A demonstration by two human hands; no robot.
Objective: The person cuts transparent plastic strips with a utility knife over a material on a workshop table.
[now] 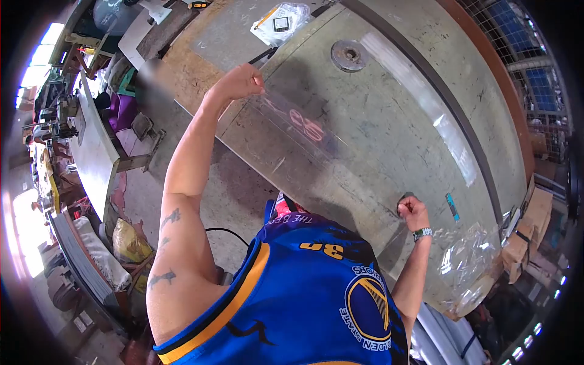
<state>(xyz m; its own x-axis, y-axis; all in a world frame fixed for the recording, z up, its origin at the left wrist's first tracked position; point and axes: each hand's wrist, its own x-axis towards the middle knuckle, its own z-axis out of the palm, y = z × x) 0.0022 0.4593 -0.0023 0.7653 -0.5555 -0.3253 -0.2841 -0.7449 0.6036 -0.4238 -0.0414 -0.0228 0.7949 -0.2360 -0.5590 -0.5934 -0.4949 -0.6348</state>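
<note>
On the left, one end of a see-through sheet [298, 121] is pinched in the grip of the left hand [240, 84]. The sheet is marked with pink shapes [306, 125] and is held over the tabletop [377, 134]. Its long side is slanted from the left hand toward the right hand, and the pink shapes are placed nearer to the left one. Past the sheet, a round roll [358, 59] is seen, well apart from both hands. Farther right, the grip of the right hand [415, 216] is curled in, but whether the sheet's other end is held there cannot be told. Near it, a blue tool [452, 207] is laid, with crumpled clear plastic [465, 261] spread close by.
</note>
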